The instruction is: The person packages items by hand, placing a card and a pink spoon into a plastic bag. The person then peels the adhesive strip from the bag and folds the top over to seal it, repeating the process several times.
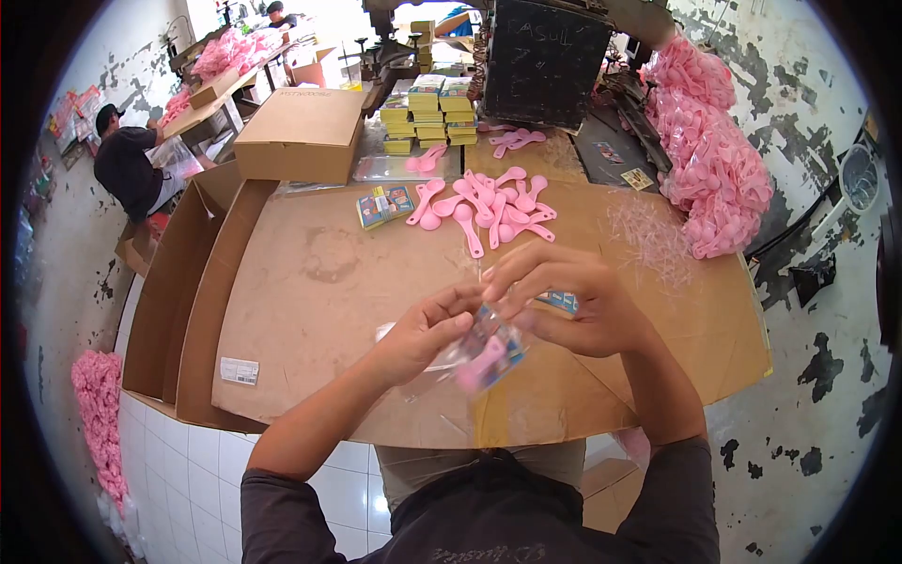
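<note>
Between my two hands hangs a small clear packet (498,346) with a pink spoon and a blue printed card inside, blurred by motion. My left hand (434,331) has its thumb and fingers pressed together at the packet's left edge. From the upper right, my right hand (564,293) pinches the packet's top. Under my right hand a blue card (561,301) shows in part. A loose pile of pink spoons (484,209) lies on the cardboard beyond my hands, with a stack of printed cards (383,207) to its left.
The cardboard-covered table (310,320) has an open carton (183,291) along its left side. At the back stand a closed box (299,132), stacked cards (427,113) and a black box (540,61). Pink bundles (709,150) hang at right. A person (132,164) sits far left.
</note>
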`<state>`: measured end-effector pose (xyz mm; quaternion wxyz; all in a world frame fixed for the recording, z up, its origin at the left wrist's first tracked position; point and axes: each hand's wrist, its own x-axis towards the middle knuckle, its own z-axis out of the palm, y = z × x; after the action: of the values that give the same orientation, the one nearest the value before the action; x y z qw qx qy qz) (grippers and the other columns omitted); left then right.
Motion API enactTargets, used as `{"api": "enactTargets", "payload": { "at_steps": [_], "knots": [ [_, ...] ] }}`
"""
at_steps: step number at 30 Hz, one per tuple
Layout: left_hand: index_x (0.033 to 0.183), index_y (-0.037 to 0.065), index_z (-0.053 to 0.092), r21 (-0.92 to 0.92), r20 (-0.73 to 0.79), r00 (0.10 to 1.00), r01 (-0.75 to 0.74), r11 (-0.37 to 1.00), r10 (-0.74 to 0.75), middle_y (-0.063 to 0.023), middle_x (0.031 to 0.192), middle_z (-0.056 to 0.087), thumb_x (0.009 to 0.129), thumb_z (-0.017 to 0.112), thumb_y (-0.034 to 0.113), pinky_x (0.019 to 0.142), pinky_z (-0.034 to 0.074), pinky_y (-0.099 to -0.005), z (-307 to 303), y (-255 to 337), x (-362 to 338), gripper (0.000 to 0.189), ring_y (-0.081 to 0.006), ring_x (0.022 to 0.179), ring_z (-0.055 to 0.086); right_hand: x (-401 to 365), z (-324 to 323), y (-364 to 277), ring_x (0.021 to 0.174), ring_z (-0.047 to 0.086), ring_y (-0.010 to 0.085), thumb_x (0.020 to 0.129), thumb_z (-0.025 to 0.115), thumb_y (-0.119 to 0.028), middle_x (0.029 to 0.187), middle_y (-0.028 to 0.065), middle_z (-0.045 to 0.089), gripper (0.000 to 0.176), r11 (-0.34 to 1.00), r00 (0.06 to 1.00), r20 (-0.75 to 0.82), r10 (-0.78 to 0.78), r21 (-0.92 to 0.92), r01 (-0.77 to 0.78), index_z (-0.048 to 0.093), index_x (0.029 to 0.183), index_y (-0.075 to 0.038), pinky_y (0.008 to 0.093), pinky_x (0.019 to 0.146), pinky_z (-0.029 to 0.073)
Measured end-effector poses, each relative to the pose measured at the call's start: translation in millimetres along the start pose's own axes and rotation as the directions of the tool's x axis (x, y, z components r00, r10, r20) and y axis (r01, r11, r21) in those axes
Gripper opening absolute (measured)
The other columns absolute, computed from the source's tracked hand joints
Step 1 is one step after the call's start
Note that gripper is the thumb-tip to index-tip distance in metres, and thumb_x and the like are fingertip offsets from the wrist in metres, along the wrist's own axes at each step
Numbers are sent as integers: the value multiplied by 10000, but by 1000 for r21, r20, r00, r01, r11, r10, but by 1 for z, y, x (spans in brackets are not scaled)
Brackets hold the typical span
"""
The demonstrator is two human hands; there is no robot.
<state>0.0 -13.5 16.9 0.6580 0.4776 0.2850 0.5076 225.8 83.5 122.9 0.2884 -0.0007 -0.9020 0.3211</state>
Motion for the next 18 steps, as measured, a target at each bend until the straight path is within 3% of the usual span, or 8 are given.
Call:
{"api": "enactTargets", "payload": {
  "at_steps": [2,5,8,11,14,18],
  "knots": [
    [1491,23,465,159,-47,991,-112,981,121,-133,1479,551,998,650,136,1129,419,-381,5,1,0,538,-207,1332,543,9,-10,-21,1081,682,272,769,801,-35,1106,71,719,221,948,991,-24,-131,-294,118,749,977,-87,388,902,533],
    [1512,20,450,426,11,972,-219,878,236,-132,1523,499,945,620,57,1169,376,-385,14,9,-4,593,-215,1372,512,10,-15,-37,940,670,239,824,753,-59,983,39,692,112,781,984,-59,-169,-616,97,708,918,-100,365,830,517],
    [1510,22,456,656,75,922,-332,677,379,-133,1499,530,951,658,90,1167,376,-381,27,12,-2,599,-205,1374,515,3,-11,-31,856,663,242,827,745,-70,916,41,678,105,758,999,-3,44,-651,-35,707,923,-86,388,775,517],
    [1474,13,493,650,-29,949,-221,727,315,-145,1426,601,972,677,112,1136,417,-379,35,14,-3,544,-210,1335,560,4,-7,-32,820,666,250,836,738,-77,873,64,671,99,857,989,-139,57,-501,-119,703,928,-66,383,733,525],
    [1431,4,526,605,-105,943,-190,773,314,-154,1326,670,1006,668,138,1087,467,-362,31,9,-1,468,-206,1272,615,3,-1,-27,794,662,268,848,736,-84,848,76,669,98,881,989,-140,53,-460,-112,706,935,-52,388,699,527],
    [1403,7,547,472,-155,970,-93,876,186,-157,1294,694,1035,635,150,1052,496,-336,27,14,-4,404,-188,1234,645,2,7,-25,808,667,270,868,735,-102,874,86,673,91,915,988,-124,93,-381,-134,710,944,-61,393,718,531]
  ]
}}
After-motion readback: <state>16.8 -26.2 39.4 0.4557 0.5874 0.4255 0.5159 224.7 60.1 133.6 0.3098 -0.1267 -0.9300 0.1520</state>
